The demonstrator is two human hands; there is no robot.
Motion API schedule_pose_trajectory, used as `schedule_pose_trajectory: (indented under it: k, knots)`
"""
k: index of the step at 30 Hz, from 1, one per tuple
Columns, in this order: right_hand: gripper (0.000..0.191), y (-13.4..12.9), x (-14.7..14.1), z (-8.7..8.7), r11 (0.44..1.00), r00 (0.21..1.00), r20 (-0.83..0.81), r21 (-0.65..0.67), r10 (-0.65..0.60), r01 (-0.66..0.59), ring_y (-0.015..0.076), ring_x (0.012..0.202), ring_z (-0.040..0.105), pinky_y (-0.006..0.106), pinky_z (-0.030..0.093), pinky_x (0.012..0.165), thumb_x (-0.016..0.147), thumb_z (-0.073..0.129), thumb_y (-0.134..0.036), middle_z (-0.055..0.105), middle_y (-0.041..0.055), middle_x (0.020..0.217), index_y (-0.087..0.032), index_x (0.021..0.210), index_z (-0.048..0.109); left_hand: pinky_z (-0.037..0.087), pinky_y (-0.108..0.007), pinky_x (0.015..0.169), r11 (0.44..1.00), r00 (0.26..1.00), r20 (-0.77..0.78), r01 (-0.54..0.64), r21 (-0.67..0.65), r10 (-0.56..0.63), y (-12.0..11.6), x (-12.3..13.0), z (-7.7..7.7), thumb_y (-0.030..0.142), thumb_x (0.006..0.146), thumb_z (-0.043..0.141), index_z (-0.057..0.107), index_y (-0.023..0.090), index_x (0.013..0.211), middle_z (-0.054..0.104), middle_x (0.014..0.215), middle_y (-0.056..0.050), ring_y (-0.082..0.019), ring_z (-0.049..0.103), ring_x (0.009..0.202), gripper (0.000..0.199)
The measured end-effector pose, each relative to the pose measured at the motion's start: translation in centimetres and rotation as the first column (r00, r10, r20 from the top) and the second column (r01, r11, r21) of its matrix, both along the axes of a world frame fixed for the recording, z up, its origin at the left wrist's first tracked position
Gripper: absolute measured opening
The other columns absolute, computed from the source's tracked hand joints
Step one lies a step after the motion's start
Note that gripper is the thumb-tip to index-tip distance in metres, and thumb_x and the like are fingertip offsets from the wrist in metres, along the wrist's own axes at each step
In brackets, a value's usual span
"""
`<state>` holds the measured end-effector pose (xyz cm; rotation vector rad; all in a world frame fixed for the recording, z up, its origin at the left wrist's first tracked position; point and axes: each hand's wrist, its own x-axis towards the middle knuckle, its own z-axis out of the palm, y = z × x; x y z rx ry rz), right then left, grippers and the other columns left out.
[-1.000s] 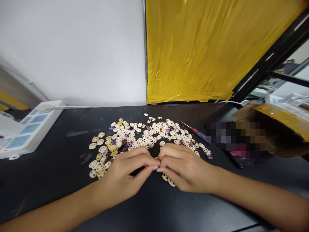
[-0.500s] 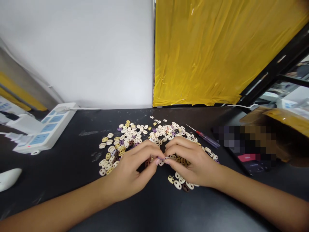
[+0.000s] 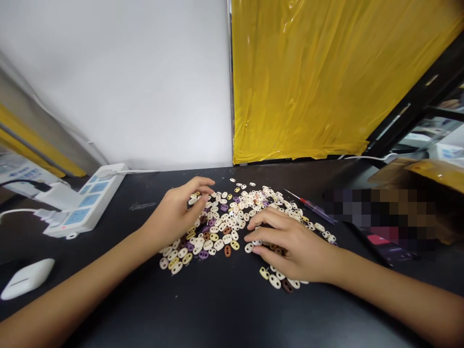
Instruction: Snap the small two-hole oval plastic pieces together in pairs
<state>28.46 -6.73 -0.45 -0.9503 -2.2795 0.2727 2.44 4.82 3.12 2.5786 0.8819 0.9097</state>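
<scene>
A heap of small oval pieces with two holes each (image 3: 226, 224), cream, yellow, purple and brown, lies on the black table. My left hand (image 3: 177, 205) is over the heap's left side, its thumb and forefinger slightly apart with no piece visible between them. Over the right side, my right hand (image 3: 286, 239) has its fingers curved and spread. Close to its thumb lies a cream oval piece (image 3: 249, 247). A small group of pieces, among them a dark brown one (image 3: 287, 285), rests just below that hand. Its palm is hidden.
A screwdriver (image 3: 313, 209) lies behind my right hand, near a dark phone-like object (image 3: 379, 241) and a cardboard box (image 3: 393, 170). At left are a white power strip (image 3: 89, 205) with plugs and a white earbud-style case (image 3: 29, 279). A wall and yellow sheeting stand behind.
My hands, fingertips together around a small piece before, have parted. The left one has moved up and left over the heap; the right one has opened its fingers. The view has shifted slightly.
</scene>
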Motion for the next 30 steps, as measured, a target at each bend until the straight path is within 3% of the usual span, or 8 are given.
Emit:
schedule_pose_trajectory:
  k: [4, 7, 10, 16, 20, 25, 30]
  knots:
    - [0.011, 0.0, 0.1, -0.2, 1.0, 1.0, 0.026, -0.025, 0.005, -0.004, 0.0218, 0.105, 0.061, 0.041, 0.052, 0.093, 0.096, 0.061, -0.016, 0.066, 0.0101, 0.109, -0.018, 0.101, 0.071, 0.057, -0.039, 0.092, 1.0, 0.993, -0.116, -0.004, 0.03, 0.008, 1.5, -0.7, -0.4, 0.028, 0.1, 0.051, 0.069, 0.019, 0.11, 0.075, 0.11, -0.009, -0.023, 0.07, 0.101, 0.023]
    - [0.01, 0.0, 0.1, -0.2, 1.0, 1.0, 0.025, -0.018, 0.003, -0.003, 0.0219, 0.106, 0.061, 0.041, 0.052, 0.094, 0.096, 0.062, -0.016, 0.066, 0.0099, 0.108, -0.018, 0.099, 0.071, 0.053, -0.045, 0.099, 0.999, 0.984, -0.175, 0.027, 0.038, -0.019, 2.2, -0.9, -1.2, 0.028, 0.099, 0.048, 0.072, 0.019, 0.11, 0.074, 0.112, -0.009, -0.025, 0.067, 0.107, 0.027]
    - [0.01, 0.0, 0.0, -0.2, 1.0, 0.999, 0.034, -0.016, -0.004, 0.004, 0.022, 0.106, 0.061, 0.041, 0.052, 0.094, 0.096, 0.061, -0.016, 0.066, 0.0099, 0.108, -0.018, 0.1, 0.07, 0.051, -0.05, 0.101, 0.998, 0.976, -0.215, 0.039, 0.04, -0.03, 2.5, -0.9, -1.8, 0.027, 0.098, 0.047, 0.073, 0.02, 0.117, 0.07, 0.119, -0.011, -0.028, 0.064, 0.112, 0.032]
    - [0.014, 0.1, 0.0, -0.2, 0.999, 0.998, 0.047, -0.019, -0.031, 0.032, 0.0232, 0.108, 0.061, 0.044, 0.053, 0.096, 0.097, 0.06, -0.017, 0.066, 0.0106, 0.11, -0.017, 0.107, 0.069, 0.049, -0.052, 0.103, 0.998, 0.97, -0.242, 0.014, 0.067, 0.003, 3.1, -1.4, -1.7, 0.028, 0.098, 0.048, 0.074, 0.018, 0.106, 0.067, 0.119, -0.013, -0.029, 0.062, 0.113, 0.029]
    - [0.025, 0.1, 0.2, -0.1, 0.998, 0.995, 0.074, -0.008, -0.06, 0.061, 0.026, 0.12, 0.059, 0.049, 0.052, 0.104, 0.097, 0.058, -0.018, 0.066, 0.0135, 0.122, -0.018, 0.121, 0.067, 0.049, -0.053, 0.103, 0.998, 0.961, -0.276, -0.017, 0.067, 0.035, 3.4, -1.7, -1.7, 0.022, 0.095, 0.049, 0.071, 0.018, 0.11, 0.069, 0.117, -0.012, -0.028, 0.061, 0.111, 0.027]
    - [0.056, 0.1, 0.6, -0.1, 0.993, 0.961, 0.252, -0.002, -0.111, 0.116, 0.0346, 0.157, 0.025, 0.062, 0.031, 0.124, 0.099, 0.062, -0.038, 0.038, 0.0136, 0.164, -0.023, 0.151, 0.049, 0.049, -0.049, 0.103, 0.998, 0.944, -0.327, -0.027, 0.059, 0.045, 3.5, -1.9, -1.4, 0.01, 0.085, 0.047, 0.071, 0.021, 0.107, 0.071, 0.114, -0.008, -0.026, 0.063, 0.11, 0.034]
    - [0.07, 0.3, 0.9, -0.1, 0.985, 0.941, 0.333, -0.136, -0.054, 0.104, 0.0343, 0.159, 0.013, 0.063, 0.019, 0.128, 0.102, 0.054, -0.05, 0.033, 0.0087, 0.167, -0.024, 0.162, 0.03, 0.051, -0.049, 0.1, 0.995, 0.934, -0.343, -0.087, 0.055, 0.1, 4.3, -2.5, -1.0, 0.017, 0.087, 0.052, 0.07, 0.021, 0.113, 0.073, 0.114, -0.009, -0.028, 0.065, 0.109, 0.032]
